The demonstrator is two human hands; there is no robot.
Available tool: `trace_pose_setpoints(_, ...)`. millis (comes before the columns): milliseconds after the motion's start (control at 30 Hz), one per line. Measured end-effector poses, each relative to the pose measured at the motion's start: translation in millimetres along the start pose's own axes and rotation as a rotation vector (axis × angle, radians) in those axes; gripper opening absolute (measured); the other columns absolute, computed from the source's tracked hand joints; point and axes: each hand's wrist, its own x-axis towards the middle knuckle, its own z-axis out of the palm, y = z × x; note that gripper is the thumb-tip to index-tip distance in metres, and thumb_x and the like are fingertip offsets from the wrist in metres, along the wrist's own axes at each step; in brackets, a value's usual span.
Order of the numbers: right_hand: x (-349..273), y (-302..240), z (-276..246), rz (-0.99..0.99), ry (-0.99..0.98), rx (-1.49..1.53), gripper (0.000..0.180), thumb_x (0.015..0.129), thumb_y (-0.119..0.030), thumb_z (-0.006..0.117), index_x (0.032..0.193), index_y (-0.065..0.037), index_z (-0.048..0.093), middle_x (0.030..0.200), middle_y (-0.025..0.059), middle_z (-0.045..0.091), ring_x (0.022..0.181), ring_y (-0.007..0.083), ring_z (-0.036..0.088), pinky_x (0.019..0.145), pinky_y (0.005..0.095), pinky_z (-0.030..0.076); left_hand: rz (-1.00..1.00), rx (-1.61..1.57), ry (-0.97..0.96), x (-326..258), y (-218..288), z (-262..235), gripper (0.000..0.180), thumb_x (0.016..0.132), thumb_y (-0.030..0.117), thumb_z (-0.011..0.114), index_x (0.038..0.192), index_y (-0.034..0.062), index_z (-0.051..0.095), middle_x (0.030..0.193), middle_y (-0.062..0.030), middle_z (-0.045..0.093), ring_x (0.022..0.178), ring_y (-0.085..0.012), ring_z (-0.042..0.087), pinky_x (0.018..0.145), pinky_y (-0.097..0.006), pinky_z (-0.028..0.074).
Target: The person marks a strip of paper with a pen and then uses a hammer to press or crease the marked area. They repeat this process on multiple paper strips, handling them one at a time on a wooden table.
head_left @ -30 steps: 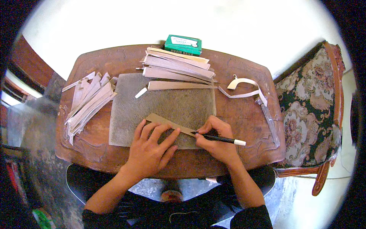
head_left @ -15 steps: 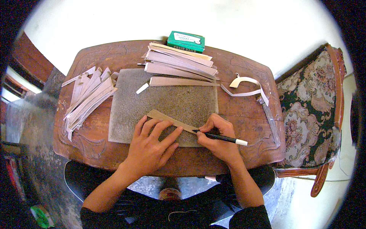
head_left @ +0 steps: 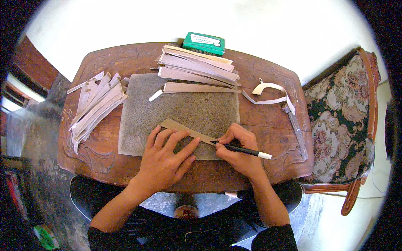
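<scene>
A narrow tan strip (head_left: 176, 126) lies slantwise on the dark speckled mat (head_left: 138, 121), tapering a little along its length. My left hand (head_left: 165, 161) rests over it with fingers spread, the fingertips pressing the strip flat. In my right hand (head_left: 239, 150) is a black marker pen (head_left: 243, 149) with a white end, gripped near its tip. The pen's tip meets the right end of the strip, close to my right fingertips. A white pen cap (head_left: 155, 95) lies at the mat's upper left part.
Strips are stacked at the back (head_left: 197, 75), before a green box (head_left: 204, 43). Another pile of strips (head_left: 98, 102) sits at the table's left. A curled pale band (head_left: 274, 94) and a clear strip (head_left: 296, 134) lie right. A floral-upholstered chair (head_left: 335, 125) stands beside the carved wooden table (head_left: 268, 121).
The view has shifted very slightly. Both hands, the pen and the strip keep practically the same places.
</scene>
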Motion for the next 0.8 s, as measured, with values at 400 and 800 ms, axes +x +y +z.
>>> trace_pose_setpoints(400,-7,0,-7,0.11,-0.001,0.155,0.019,0.072,0.0,0.073,0.075,-0.004,0.055,0.078,0.0063,0.06,0.074,0.0143,0.06,0.067,0.0267,0.048,-0.061,-0.034,-0.048,1,0,-4,0.046,0.085,0.031,0.067,0.129,0.0184,0.061,0.125,-0.0099,0.053,0.122,-0.0326,0.046,0.113,-0.058,0.024)
trace_pose_setpoints(800,-5,0,-7,0.06,0.037,0.05,0.021,0.068,-0.011,0.075,0.073,-0.005,0.056,0.072,0.0091,0.058,0.065,0.0221,0.06,0.06,0.0329,0.047,-0.022,0.022,-0.066,5,10,0,0.057,0.081,0.043,0.07,0.133,0.0221,0.058,0.126,-0.0094,0.051,0.123,-0.0322,0.044,0.113,-0.061,0.02)
